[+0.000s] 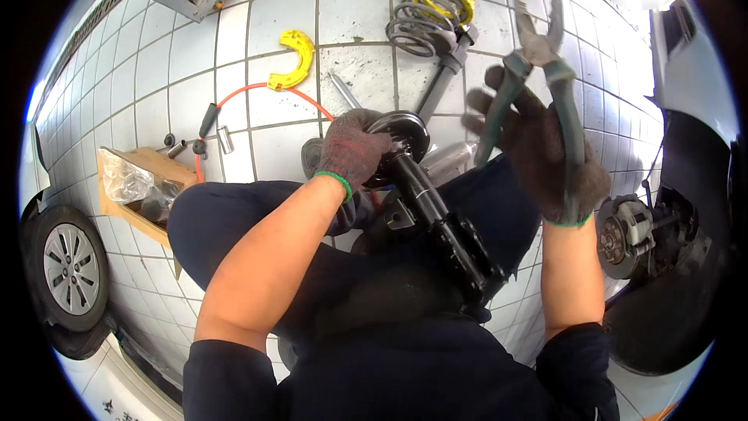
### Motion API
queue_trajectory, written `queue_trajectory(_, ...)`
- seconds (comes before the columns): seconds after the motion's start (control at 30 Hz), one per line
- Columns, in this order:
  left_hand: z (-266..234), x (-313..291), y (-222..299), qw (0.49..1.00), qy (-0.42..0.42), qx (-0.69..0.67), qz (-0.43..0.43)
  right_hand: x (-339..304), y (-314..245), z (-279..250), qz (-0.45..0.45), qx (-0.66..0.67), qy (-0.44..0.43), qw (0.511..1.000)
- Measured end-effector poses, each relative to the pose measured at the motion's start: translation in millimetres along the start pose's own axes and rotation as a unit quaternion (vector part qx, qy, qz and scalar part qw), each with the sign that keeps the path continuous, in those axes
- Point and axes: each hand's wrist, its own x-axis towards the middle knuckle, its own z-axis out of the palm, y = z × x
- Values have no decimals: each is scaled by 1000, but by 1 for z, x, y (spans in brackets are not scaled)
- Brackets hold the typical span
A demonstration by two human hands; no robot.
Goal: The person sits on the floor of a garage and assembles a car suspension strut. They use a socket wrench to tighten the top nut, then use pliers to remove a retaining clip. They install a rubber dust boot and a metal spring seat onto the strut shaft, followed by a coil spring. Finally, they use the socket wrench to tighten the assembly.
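Observation:
My left hand [348,146], in a dark knit glove with a green cuff, closes on the upper end of a black shock absorber strut [423,193], by its round spring seat. The strut slants across my lap, its lower end toward my right thigh. Raised to the right, my gloved right hand [538,152] holds large pliers [538,48] with dark green handles. Their jaws are parted and point away from me. The handles lie across the palm, with the fingers loosely spread behind them and slightly blurred. The pliers are apart from the strut.
A second strut with a coil spring [425,19] and yellow clamps lies ahead on the tiles. A yellow C-shaped piece [294,62], orange hose [249,87] and metal socket [225,139] lie left of it. A cardboard box [132,206], wheel [74,259] and brake disc [619,242] flank me.

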Motion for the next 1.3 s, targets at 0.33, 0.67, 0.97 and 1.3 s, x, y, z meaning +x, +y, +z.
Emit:
queue_trajectory(0.33,27,-9,-7,988,63,108,88,-24,-83,29,244,-705,-168,644)
queue_trajectory(0.67,44,-7,-1,986,74,121,88,-23,-52,58,362,-723,-217,547)
queue_trajectory(0.97,46,-1,-5,992,65,89,68,-15,-38,63,351,-735,-217,538)
queue_trajectory(1.3,43,-1,-1,992,67,87,68,-17,-32,72,329,-749,-224,529)
